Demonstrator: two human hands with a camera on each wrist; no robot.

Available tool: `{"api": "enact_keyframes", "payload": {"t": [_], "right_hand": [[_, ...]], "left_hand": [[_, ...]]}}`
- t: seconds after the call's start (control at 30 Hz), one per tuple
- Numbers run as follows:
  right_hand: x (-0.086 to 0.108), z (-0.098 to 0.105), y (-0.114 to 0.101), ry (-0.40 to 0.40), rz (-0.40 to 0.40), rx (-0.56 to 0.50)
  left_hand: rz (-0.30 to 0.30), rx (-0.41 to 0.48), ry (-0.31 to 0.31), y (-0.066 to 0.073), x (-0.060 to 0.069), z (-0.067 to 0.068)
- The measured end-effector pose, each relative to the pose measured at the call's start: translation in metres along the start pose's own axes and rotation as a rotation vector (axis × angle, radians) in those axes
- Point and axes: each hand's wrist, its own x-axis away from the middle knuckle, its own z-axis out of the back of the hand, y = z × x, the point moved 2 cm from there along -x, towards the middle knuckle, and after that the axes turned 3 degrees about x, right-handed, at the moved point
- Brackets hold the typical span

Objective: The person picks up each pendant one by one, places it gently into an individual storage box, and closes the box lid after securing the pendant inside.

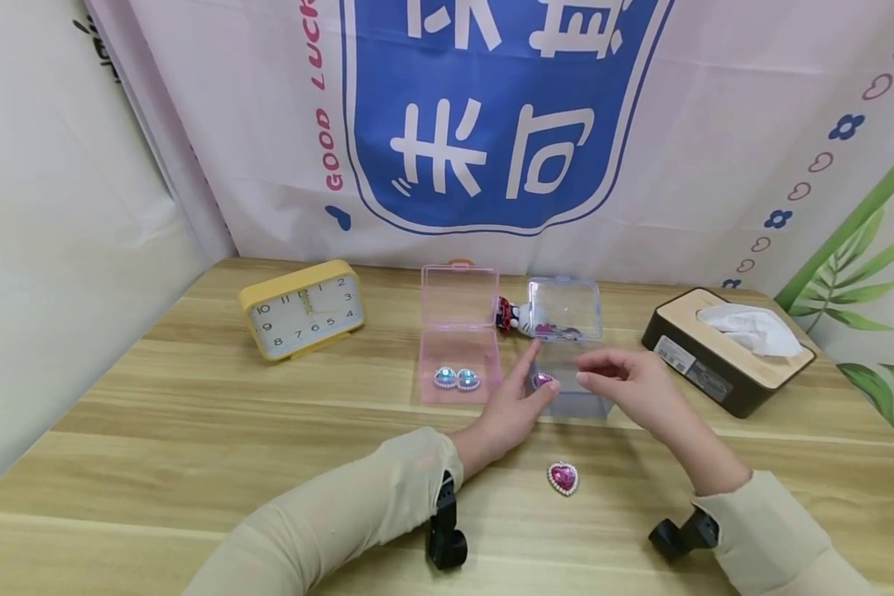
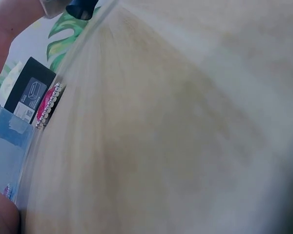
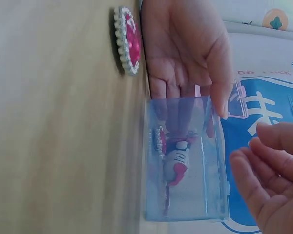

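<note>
A clear blue box [image 1: 577, 406] stands with its lid raised. My left hand [image 1: 508, 411] holds it by the left side, thumb over the rim, as the right wrist view also shows of the left hand [image 3: 185, 44]. Inside the box, at the left, lies a pink gem with a beaded edge [image 1: 542, 380]. My right hand [image 1: 644, 393] hovers over the box's right part, fingers bent loosely with nothing seen between them. A pink heart gem with a pearl edge [image 1: 563, 478] lies on the table in front. Left of the blue box, an open pink box [image 1: 429, 392] contains two blue gems [image 1: 445, 378].
Behind the boxes lies a small figure [image 1: 520, 317] in red and white, partly seen through the blue lid. A yellow clock [image 1: 303, 310] stands at the back left, a tissue box [image 1: 728, 352] at the right. A printed cloth [image 1: 268, 124] hangs behind the table.
</note>
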Motion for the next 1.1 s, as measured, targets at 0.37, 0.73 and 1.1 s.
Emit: {"api": "enact_keyframes", "payload": {"t": [0.37, 0.73, 1.1], "right_hand": [[0.028, -0.01, 0.003, -0.135, -0.033, -0.123], [0.04, -0.026, 0.008, -0.234, -0.082, -0.149], [0.048, -0.042, 0.015, -0.313, 0.013, -0.182]], "left_hand": [[-0.006, -0.011, -0.002, 0.001, 0.001, 0.0], [0.007, -0.023, 0.01, 0.0, 0.001, 0.0], [0.017, -0.024, 0.009, -0.002, 0.0, 0.0]]}}
